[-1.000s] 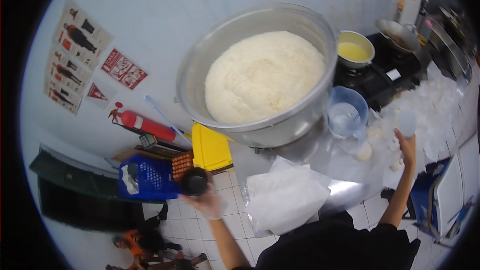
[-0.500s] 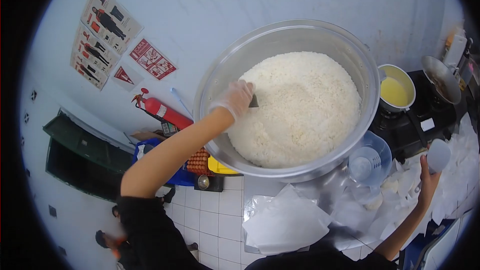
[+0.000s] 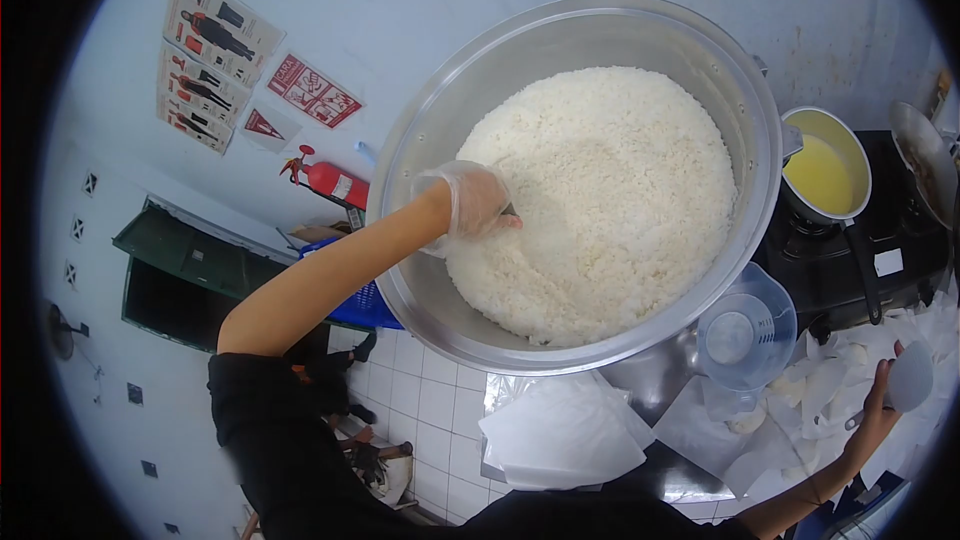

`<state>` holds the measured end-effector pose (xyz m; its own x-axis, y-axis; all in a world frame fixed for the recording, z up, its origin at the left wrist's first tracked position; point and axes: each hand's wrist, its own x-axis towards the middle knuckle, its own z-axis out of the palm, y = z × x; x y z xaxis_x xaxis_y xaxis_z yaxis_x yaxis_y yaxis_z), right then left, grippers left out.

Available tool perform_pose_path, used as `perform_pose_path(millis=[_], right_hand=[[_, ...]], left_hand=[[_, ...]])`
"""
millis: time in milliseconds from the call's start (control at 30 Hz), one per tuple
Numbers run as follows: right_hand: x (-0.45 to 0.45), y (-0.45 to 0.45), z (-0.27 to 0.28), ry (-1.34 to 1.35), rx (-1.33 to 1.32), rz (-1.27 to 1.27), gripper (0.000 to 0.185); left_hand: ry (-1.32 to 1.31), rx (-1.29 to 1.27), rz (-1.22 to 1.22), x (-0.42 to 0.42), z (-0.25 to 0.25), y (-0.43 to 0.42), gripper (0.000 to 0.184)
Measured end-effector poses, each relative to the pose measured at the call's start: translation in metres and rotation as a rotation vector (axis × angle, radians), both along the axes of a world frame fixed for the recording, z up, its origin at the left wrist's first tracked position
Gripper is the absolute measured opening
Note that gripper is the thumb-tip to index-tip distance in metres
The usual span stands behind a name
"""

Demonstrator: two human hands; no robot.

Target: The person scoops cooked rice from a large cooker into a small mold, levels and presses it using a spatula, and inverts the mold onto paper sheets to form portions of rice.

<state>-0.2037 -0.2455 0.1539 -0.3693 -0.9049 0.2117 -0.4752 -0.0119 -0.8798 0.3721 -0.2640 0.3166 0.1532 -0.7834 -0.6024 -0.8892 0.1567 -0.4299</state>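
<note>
A large metal pot (image 3: 420, 315) full of cooked white rice (image 3: 620, 190) takes up the middle of the view. Over the rice at the pot's left side is my left hand (image 3: 478, 202) in a clear plastic glove, fingers closed round a dark, flat-edged tool (image 3: 511, 209). Most of that tool is hidden by the hand and rice, so its kind cannot be told. At the far right, my right hand (image 3: 872, 418) grips a translucent white plastic scoop (image 3: 908, 380), held above sheets of white paper. A small ring end, apparently of its handle, sticks out beside the fingers.
Below the pot lie a stack of white paper sheets (image 3: 565, 432) and a clear measuring jug (image 3: 765, 340). To the right, a pan of yellow liquid (image 3: 822, 175) and a wok (image 3: 925, 165) sit on a black stove (image 3: 820, 265). A fire extinguisher (image 3: 335, 183) is left; another person is partly visible behind.
My left hand has turned and lowered against the rice, and less of the dark tool shows. The view has shifted. My right hand still holds the scoop, now tilted differently.
</note>
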Motion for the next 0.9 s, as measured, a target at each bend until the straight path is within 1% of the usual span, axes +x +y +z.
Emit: perform_pose_path(millis=[33,100,167,233,267,367,433,467,533,567,633,667,700,733,767,800,833,900], right_hand=[[-0.004,0.001,-0.001,0.009,0.036,-0.021,0.042],[-0.012,0.002,-0.006,0.024,0.104,-0.066,0.042],[-0.013,0.001,-0.001,0.058,0.084,-0.052,0.042],[-0.021,-0.003,-0.014,0.101,0.000,-0.041,0.041],[-0.035,-0.008,-0.034,0.125,-0.074,-0.040,0.040],[-0.034,-0.008,-0.040,0.163,-0.144,-0.018,0.042],[-0.019,-0.005,-0.021,0.181,-0.152,-0.004,0.045],[-0.014,-0.003,-0.011,0.189,-0.160,-0.002,0.047],[-0.023,-0.003,-0.003,0.191,-0.142,0.108,0.051],[-0.039,-0.008,-0.003,0.185,-0.113,0.218,0.054],[-0.040,-0.020,0.006,0.026,-0.123,0.384,0.059],[-0.032,-0.038,0.010,-0.036,-0.135,0.374,0.057],[-0.018,-0.055,0.019,-0.098,-0.148,0.363,0.055],[0.001,-0.070,0.034,-0.072,-0.137,0.280,0.049],[0.060,-0.035,0.116,0.095,-0.272,0.466,0.049],[0.083,-0.039,0.128,0.032,-0.337,0.556,0.051],[0.112,-0.039,0.153,-0.085,-0.388,0.672,0.053],[0.160,-0.053,0.184,-0.212,-0.379,0.970,0.068]], left_hand=[[0.009,0.025,0.023,-0.006,0.002,0.000,0.059],[0.033,0.021,-0.012,-0.009,0.002,0.004,0.058],[0.047,0.030,-0.043,-0.009,0.002,0.005,0.057],[0.059,0.051,-0.066,-0.011,-0.002,0.005,0.056],[0.073,0.057,-0.079,-0.013,-0.003,0.005,0.055],[0.131,0.085,-0.098,-0.031,0.003,0.004,0.053],[0.186,0.099,-0.095,-0.042,0.012,0.001,0.051],[0.277,0.070,-0.072,-0.047,0.018,0.001,0.052],[0.461,0.009,-0.032,-0.053,0.030,0.003,0.054],[0.532,-0.043,-0.049,-0.048,0.029,0.005,0.051],[0.673,-0.156,-0.091,-0.038,0.028,0.008,0.045],[0.727,-0.200,-0.071,-0.035,0.033,0.008,0.046],[0.780,-0.243,-0.055,-0.035,0.042,0.007,0.047],[0.835,-0.285,-0.042,-0.035,0.050,0.006,0.048],[0.851,-0.352,-0.041,-0.034,0.057,0.006,0.049],[0.869,-0.419,-0.039,-0.032,0.062,0.007,0.050],[0.888,-0.487,-0.037,-0.030,0.066,0.008,0.051],[1.142,-0.501,0.064,-0.026,0.068,0.011,0.057]])
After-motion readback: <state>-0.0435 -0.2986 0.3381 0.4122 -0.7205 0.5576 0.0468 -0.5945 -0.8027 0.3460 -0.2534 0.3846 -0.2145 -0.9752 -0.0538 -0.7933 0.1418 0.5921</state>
